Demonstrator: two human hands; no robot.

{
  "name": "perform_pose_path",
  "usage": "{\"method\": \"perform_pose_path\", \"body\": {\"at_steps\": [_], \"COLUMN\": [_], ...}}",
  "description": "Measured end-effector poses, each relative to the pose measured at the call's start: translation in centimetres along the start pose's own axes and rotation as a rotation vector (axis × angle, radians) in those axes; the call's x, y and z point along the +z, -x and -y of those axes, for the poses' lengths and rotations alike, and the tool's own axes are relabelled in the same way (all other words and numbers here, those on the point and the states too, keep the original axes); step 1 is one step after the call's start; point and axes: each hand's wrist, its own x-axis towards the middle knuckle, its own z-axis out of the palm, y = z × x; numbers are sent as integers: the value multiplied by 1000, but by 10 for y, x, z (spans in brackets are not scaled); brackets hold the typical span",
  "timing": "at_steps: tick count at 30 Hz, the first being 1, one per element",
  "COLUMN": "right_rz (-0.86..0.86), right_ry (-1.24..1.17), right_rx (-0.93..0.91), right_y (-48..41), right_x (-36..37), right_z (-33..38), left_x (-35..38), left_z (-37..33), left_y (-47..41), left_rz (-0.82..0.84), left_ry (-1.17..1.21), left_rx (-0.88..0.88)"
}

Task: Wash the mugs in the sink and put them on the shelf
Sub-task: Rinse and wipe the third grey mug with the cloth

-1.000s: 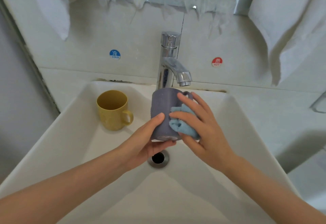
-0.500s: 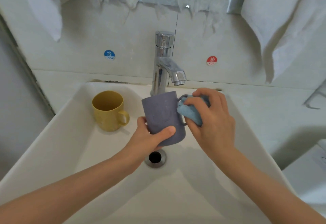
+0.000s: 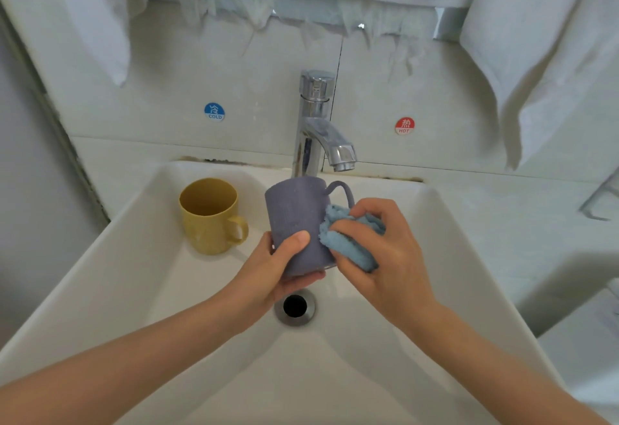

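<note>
Two mugs are in the sink [image 3: 134, 290] – one in hand, one waiting. The purple mug [image 3: 294, 220] is held up off the basin, over the drain [image 3: 294, 305] and just below the spout of the tap [image 3: 318, 129], so drips should fall straight down the hole. The left hand [image 3: 278, 270] grips it low: the thumb lies across the near wall and the fingers curl under the base, which steadies the mug and leaves the upper wall and handle free for wiping. The handle points up and to the right, toward the other hand.

The right hand [image 3: 385, 250] has its fingers curled tightly round a bunched blue cloth [image 3: 348, 247] and presses it against the mug's side just under the handle – most likely scrubbing that awkward corner. The mug's mouth is turned away from the camera, so its inside cannot be seen.

The yellow mug [image 3: 207, 220] stands upright on the basin floor to the left, handle to the right, near the purple one but not touching it; it looks untouched so far. No water can be seen coming from the tap. Blue "cold" [image 3: 214, 111] and red "hot" [image 3: 404, 125] stickers sit on the wall tiles either side, and white towels [image 3: 536, 56] hang above. The spout is close over the mug's rim and could be knocked when the mug is lifted. No shelf is in view.
</note>
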Motion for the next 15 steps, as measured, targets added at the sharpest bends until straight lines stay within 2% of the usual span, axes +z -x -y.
{"method": "perform_pose_path", "body": {"at_steps": [5,11,15], "right_rz": [85,162,111], "right_ry": [-114,-149,-277], "right_rx": [-49,-132,57], "right_y": [3,2,-2], "right_x": [1,-5,-7], "right_z": [3,-4,-10], "left_x": [-5,-5,-8], "left_z": [1,0,-3], "left_y": [1,2,1], "left_rz": [185,185,250], "left_ry": [32,224,205], "left_rx": [-50,-120,-162]}}
